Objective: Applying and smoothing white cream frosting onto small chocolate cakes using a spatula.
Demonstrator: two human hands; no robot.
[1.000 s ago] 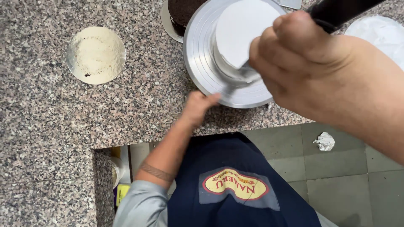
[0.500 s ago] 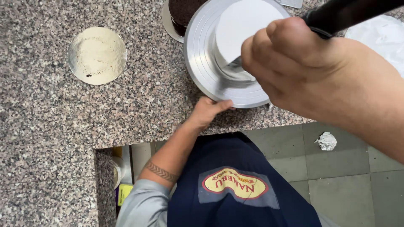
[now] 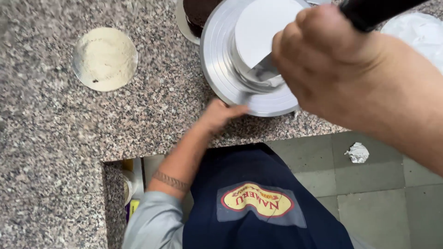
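The right hand loomed close to the camera, closed in a fist around the black handle of a palette knife, whose metal blade lay against the near side of the white frosted cake. That cake sat in the middle of a silver turntable, which stood on the speckled granite counter close to its front edge. At about seven o'clock from the cake, the left hand reached up from below, its fingers curled against the turntable's rim; whether they gripped the rim or only pressed on it I could not tell. At eleven o'clock from the turntable, a dark chocolate cake sat on a pale board, partly hidden behind the turntable's edge. Well off at nine o'clock lay a round gold cake board, bare except for a few crumbs. At three o'clock, past the fist, something white and crumpled rested on the counter. Below the counter edge showed a navy apron with an oval badge, and a ball of crumpled paper lay on the grey tiled floor.
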